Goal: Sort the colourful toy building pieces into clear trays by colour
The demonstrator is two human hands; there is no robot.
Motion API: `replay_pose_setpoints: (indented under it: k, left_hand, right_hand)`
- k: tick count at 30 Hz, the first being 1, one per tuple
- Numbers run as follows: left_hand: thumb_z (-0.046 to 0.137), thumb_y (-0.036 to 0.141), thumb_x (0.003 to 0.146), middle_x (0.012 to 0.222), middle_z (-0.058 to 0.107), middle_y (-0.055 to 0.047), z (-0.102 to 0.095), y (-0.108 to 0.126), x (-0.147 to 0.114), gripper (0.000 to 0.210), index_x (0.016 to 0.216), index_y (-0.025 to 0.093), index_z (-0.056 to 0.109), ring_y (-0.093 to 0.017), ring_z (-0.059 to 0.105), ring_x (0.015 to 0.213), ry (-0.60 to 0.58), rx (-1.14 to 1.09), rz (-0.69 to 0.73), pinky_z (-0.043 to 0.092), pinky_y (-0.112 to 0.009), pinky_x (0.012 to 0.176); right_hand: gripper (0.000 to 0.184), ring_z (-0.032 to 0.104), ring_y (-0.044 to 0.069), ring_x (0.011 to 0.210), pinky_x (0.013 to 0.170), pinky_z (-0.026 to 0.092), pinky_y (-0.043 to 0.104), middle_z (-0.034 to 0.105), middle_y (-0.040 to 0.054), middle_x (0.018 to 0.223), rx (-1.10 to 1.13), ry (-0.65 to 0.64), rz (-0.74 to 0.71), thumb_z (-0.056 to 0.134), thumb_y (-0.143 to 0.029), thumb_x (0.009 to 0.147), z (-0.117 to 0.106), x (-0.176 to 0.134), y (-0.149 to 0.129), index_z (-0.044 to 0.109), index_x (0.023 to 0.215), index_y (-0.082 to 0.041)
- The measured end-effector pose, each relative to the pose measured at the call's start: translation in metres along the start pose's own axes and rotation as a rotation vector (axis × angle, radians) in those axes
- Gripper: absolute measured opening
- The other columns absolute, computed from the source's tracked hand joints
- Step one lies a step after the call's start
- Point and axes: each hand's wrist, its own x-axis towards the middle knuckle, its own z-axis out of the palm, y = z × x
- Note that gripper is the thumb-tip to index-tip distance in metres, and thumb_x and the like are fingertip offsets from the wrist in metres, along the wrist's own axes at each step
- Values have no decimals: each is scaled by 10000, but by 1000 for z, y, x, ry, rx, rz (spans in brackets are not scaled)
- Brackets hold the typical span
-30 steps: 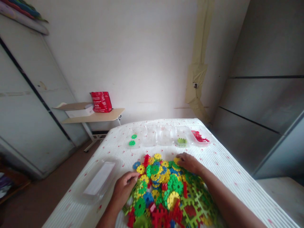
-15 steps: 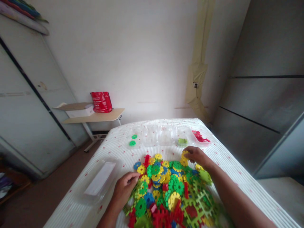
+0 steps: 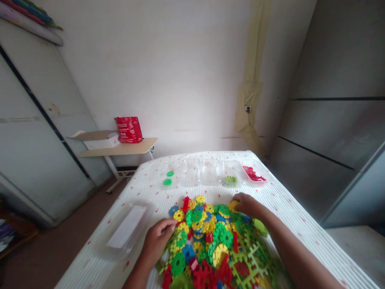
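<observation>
A mixed heap of plastic building pieces covers the near part of the table: notched discs such as a green disc [image 3: 178, 263] and a yellow disc [image 3: 220, 255], plus red pieces [image 3: 203, 274] and lime-green lattice pieces [image 3: 251, 257]. My left hand [image 3: 159, 237] rests at the heap's left edge, loosely curved, with a gap between thumb and fingers and nothing visible in it. At the far right edge, my right hand [image 3: 247, 204] is bent down with closed fingers beside a yellow flower disc [image 3: 233, 206]. Its fingertips are partly hidden, so what they grip is unclear.
Behind the heap stands a row of clear containers; the left one has green discs [image 3: 167, 182], another a lime-green piece [image 3: 231, 180], the rightmost red pieces [image 3: 253, 174]. A clear tray [image 3: 118, 249] with a white strip lies left. A red bag [image 3: 128, 129] stands on a side table.
My right hand has come down a little toward the heap, and the yellow disc seen raised in its fingers no longer shows there. My left hand has stayed in place.
</observation>
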Motion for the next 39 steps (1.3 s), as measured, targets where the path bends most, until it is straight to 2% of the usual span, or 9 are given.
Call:
replay_pose_setpoints:
  k: [3,8,13,19,25,31,39]
  left_hand:
    - [542,368,723,866,708,-51,0,0,0,266,831,180,695,-211,636,838,-2,-9,6,487,-290,769]
    - [532,362,731,878,705,-48,0,-1,0,259,837,188,692,-209,633,851,-5,3,12,481,-289,779]
    - [522,357,741,888,702,-48,1,-4,1,259,846,191,691,-209,629,865,-6,20,24,474,-287,784]
    - [516,348,748,897,702,-49,-1,-4,-1,262,860,188,689,-206,627,871,-11,9,22,470,-283,785]
    - [511,349,757,907,701,-47,1,-7,0,258,861,192,686,-203,625,884,-15,26,19,464,-280,790]
    - [518,347,748,886,706,-46,2,-7,1,255,849,193,693,-203,630,864,5,15,36,472,-275,772]
    - [505,323,754,899,700,-44,1,-5,0,245,856,191,684,-197,626,878,0,34,38,463,-267,782]
  right_hand:
    - [283,570,185,791,677,402,257,643,85,891,15,11,40,551,-181,623,-1,-2,-4,657,882,-141]
    - [268,541,157,718,583,361,225,643,43,818,62,-70,21,590,-178,578,-10,-5,-14,646,839,-151]
    - [164,534,128,635,535,354,205,627,10,707,133,-57,-4,567,-150,584,-20,-7,-19,646,728,-155]
    - [151,470,73,421,400,328,174,567,-29,561,307,-140,100,531,-134,603,-16,-8,-16,600,736,-152]
    - [87,480,74,423,392,336,169,561,-27,525,464,-87,104,556,-200,636,-23,-11,-20,578,707,-154]
    - [159,384,58,355,370,274,173,464,-69,394,617,-80,131,552,-300,660,-28,-12,-20,562,728,-157]
    - [207,349,49,364,385,238,189,430,-87,407,779,-46,86,599,-342,628,-25,-8,-22,487,675,-174]
